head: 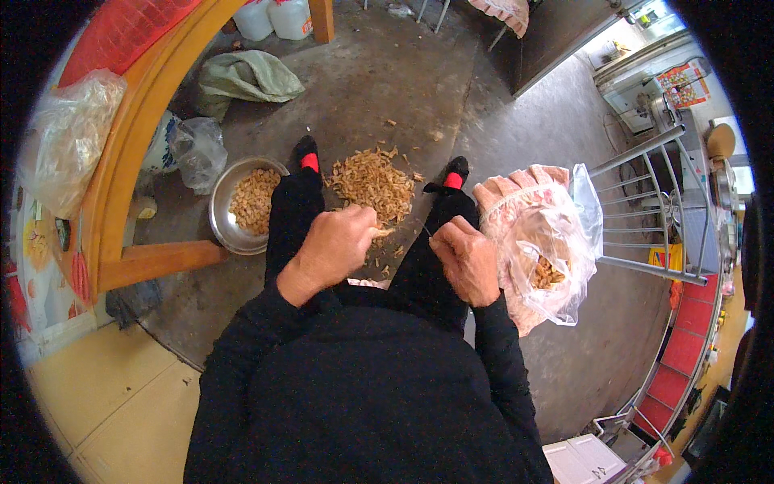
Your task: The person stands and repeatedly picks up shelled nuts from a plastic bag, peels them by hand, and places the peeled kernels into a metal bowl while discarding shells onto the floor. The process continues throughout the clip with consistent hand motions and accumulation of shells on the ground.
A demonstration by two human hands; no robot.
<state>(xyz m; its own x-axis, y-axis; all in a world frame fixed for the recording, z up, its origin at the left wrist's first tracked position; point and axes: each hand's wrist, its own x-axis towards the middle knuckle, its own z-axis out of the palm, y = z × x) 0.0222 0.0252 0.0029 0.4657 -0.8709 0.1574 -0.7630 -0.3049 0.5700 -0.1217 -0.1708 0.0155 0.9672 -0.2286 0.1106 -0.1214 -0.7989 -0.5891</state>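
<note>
My left hand (336,243) pinches a small tan piece (384,232) of the same look as the pile beyond it. My right hand (464,261) is closed on a thin, metal-looking item (425,227), mostly hidden by the fingers. On the floor between my feet lies a heap of tan shells or husks (376,184). A steel bowl (215,221) of pale tan pieces (254,198) stands left of my left leg. To my right, an open clear plastic bag (568,296) with brown pieces (546,273) rests on a chair with a frilled pink cover (514,209).
A wooden table frame (136,130) and its crossbar (175,265) flank my left side. Beyond the bowl lie a crumpled plastic bag (198,154) and a green woven sack (249,77). The chair's metal backrest (647,212) reaches right. White jugs (290,18) stand at the far left.
</note>
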